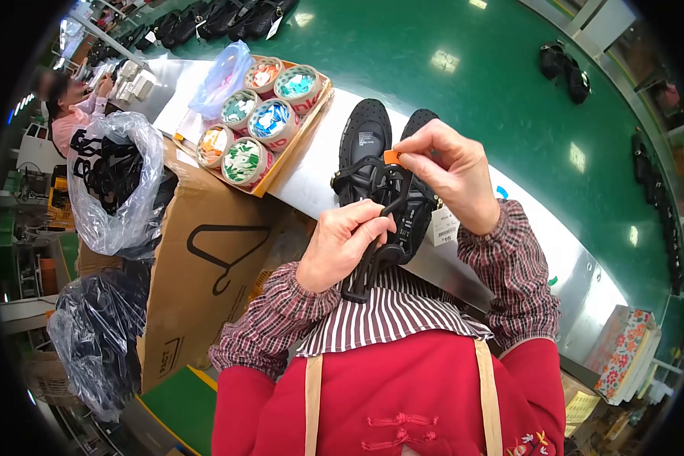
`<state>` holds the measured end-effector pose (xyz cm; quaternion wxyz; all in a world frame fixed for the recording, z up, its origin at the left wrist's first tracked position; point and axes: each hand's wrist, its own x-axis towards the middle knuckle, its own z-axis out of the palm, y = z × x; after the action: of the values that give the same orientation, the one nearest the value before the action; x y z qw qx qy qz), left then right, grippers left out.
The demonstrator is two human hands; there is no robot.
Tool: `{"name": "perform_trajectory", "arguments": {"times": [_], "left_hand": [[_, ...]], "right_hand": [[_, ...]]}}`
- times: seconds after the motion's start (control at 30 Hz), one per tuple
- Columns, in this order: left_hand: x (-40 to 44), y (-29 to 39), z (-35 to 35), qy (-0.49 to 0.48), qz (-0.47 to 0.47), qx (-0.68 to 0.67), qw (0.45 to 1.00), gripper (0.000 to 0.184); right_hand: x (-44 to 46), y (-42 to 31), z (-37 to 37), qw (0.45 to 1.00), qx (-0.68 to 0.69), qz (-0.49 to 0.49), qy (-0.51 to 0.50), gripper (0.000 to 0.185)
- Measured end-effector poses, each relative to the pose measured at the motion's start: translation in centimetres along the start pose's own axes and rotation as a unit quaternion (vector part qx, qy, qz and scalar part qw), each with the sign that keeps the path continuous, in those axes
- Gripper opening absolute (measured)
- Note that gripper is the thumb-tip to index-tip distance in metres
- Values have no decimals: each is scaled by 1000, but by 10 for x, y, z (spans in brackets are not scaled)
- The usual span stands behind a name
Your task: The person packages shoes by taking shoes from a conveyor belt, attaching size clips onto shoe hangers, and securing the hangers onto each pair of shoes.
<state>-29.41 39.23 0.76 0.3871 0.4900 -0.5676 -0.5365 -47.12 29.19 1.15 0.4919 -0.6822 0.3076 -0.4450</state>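
Observation:
A pair of black shoes (365,133) with straps lies soles-down on the metal bench, a white price tag (443,228) hanging at the right one. Above them, my left hand (342,247) is closed around a black plastic piece that looks like a hanger (363,277); its shape is partly covered by my fingers. Between thumb and forefinger, my right hand (456,171) pinches a small orange clip (392,156) at the upper end of the black piece. I cannot tell whether the clip is fitted onto it.
Left of the shoes, a shallow cardboard tray (311,121) holds several tubs of coloured clips, including a green-and-white tub (243,161). A carton (205,281) printed with a hanger and a clear bag (118,182) of black pieces stand nearer. Another person (72,106) works far left.

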Motion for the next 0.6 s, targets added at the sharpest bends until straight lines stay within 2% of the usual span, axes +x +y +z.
{"name": "perform_trajectory", "arguments": {"times": [0.07, 0.13, 0.2, 0.27, 0.33, 0.43, 0.5, 0.53, 0.6], "left_hand": [[2, -3, 0, 10, 26, -12, 1000, 12], [2, -3, -1, 8, 34, 3, 999, 12], [1, -8, -2, 13, 20, -2, 1000, 12], [1, -6, 0, 11, 13, -12, 1000, 13], [1, -7, 1, 10, 8, -21, 1000, 13], [5, -11, -3, 44, -37, -115, 992, 17], [12, -8, -10, 87, -42, -150, 984, 20], [15, -8, -13, 94, -39, -148, 984, 20], [21, -9, -14, 140, -50, -176, 973, 20]], "right_hand": [[-7, 9, 5, 998, -42, -33, 30, 12], [-14, -2, 7, 999, -42, 18, 13, 14], [-18, 6, 9, 1000, -3, 12, -2, 20], [-20, 5, 10, 995, 48, 85, -19, 25], [-21, 3, 11, 993, 50, 102, -23, 27], [-25, 5, 12, 997, -6, 71, -26, 35], [-33, -5, 15, 994, -107, 27, 27, 49], [-43, -6, 12, 986, -160, 37, 14, 64], [-57, -21, 18, 959, -262, -92, -63, 71]]}}
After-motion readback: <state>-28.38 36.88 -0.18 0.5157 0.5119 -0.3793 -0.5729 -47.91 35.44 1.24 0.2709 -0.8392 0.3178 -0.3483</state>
